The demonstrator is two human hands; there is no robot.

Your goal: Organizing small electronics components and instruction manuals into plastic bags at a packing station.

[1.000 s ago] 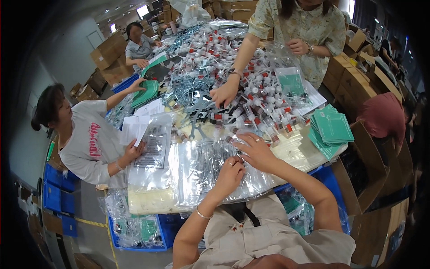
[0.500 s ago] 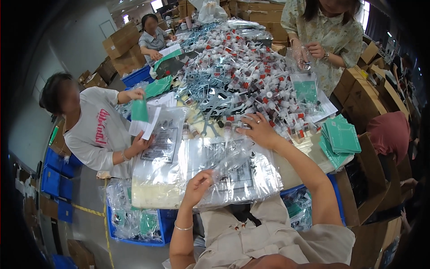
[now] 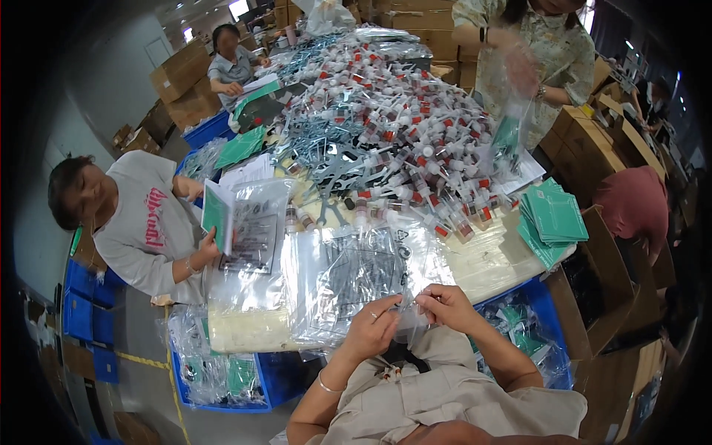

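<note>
Over the near edge of the table, my left hand (image 3: 373, 327) and my right hand (image 3: 447, 306) are close together with fingers pinched. Between them they hold a clear plastic bag (image 3: 411, 323), partly hidden by my fingers; I cannot make out its contents. Beneath and beyond my hands lies a stack of clear printed plastic bags (image 3: 343, 271). Just past the stack stand small bottles with pale caps (image 3: 361, 211). A flat metal wrench (image 3: 326, 211) lies beside them.
A large heap of small bottles with white tips and red bands (image 3: 415, 122) covers the table, with grey-blue wrenches (image 3: 315, 141) at its left. Green booklets (image 3: 552, 219) are stacked at right. Blue bins (image 3: 259, 374) of filled bags flank me. Co-workers handle booklets and bags.
My right hand has come back from the bottles to the near edge beside my left hand, which moved right. The left co-worker has opened a green booklet; the far-right co-worker's bag has moved.
</note>
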